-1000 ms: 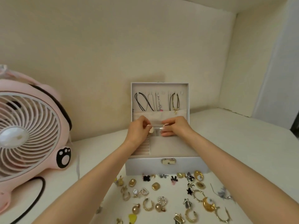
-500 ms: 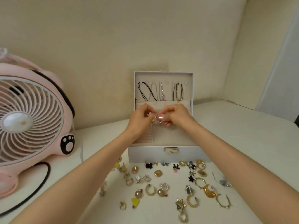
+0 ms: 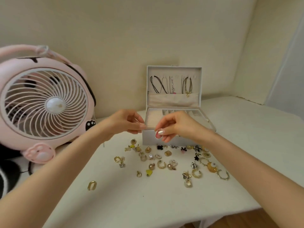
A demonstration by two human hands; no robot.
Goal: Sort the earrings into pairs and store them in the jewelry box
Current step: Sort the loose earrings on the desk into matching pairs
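Right hand [image 3: 178,127] pinches a pink earring [image 3: 157,135] before the jewelry box [image 3: 148,137].

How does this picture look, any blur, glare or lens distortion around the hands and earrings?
Head view: soft, even light with faint shadows under the scattered earrings; no strong glare; the wide-angle lens stretches both forearms toward the lower corners; the pink earring in the right hand looks slightly soft.

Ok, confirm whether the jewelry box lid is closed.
No, the jewelry box lid stands upright, showing necklaces hung inside.
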